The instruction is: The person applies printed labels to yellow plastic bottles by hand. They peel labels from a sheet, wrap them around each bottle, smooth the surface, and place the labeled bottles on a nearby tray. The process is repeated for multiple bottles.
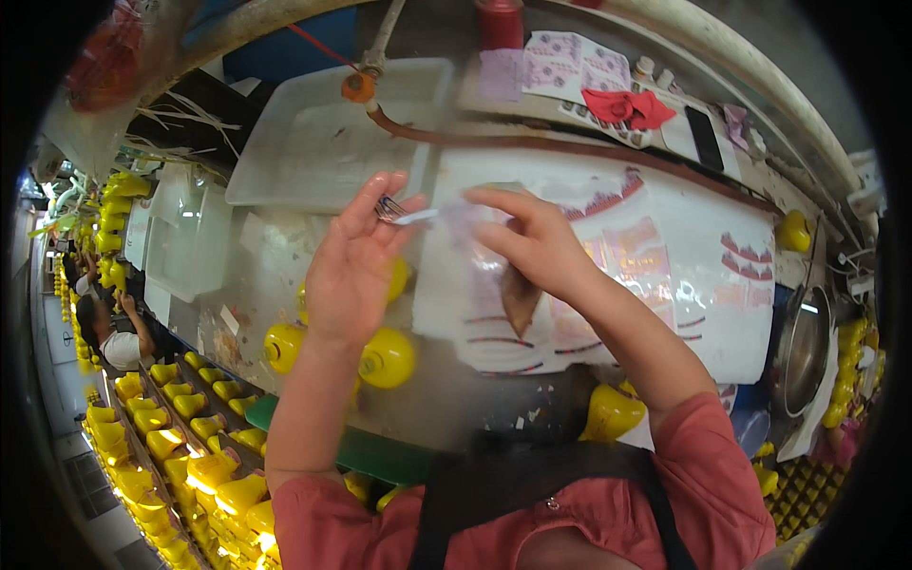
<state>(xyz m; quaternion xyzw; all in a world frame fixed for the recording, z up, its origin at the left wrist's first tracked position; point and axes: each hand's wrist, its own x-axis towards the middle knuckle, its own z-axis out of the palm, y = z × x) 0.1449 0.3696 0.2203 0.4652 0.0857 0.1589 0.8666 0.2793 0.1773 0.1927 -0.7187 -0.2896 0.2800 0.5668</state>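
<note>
Gripping a small dark-patterned piece (388, 211) in the left fingers (365, 197), palm turned up, with a pale strip (418, 218) jutting from it toward the right. Just beside it, bent and close together over a blurred, translucent patch of film, the right fingers (501, 199); cannot tell how firmly, or whether at all, gripping it. Held in the air, both, above the surface (256, 271).

Under the right hand, spread over a white board (730, 334): printed sheets (622, 256) in pink and orange, thin dark strips and a brown pointed piece (520, 302). Near the left wrist, set on the surface: rounded yellow pieces (389, 359), partly hidden by the forearm. Beyond the left hand, a pale plastic tray (328, 133); behind the board, a brown hose (579, 146), then a red cloth (629, 108) near a black phone-like slab (704, 139). Off to the right, a round metal bowl (804, 353). Farther left, rows of yellow shapes (152, 418) on racks and, well apart, a co-worker (122, 348) in a white top.
</note>
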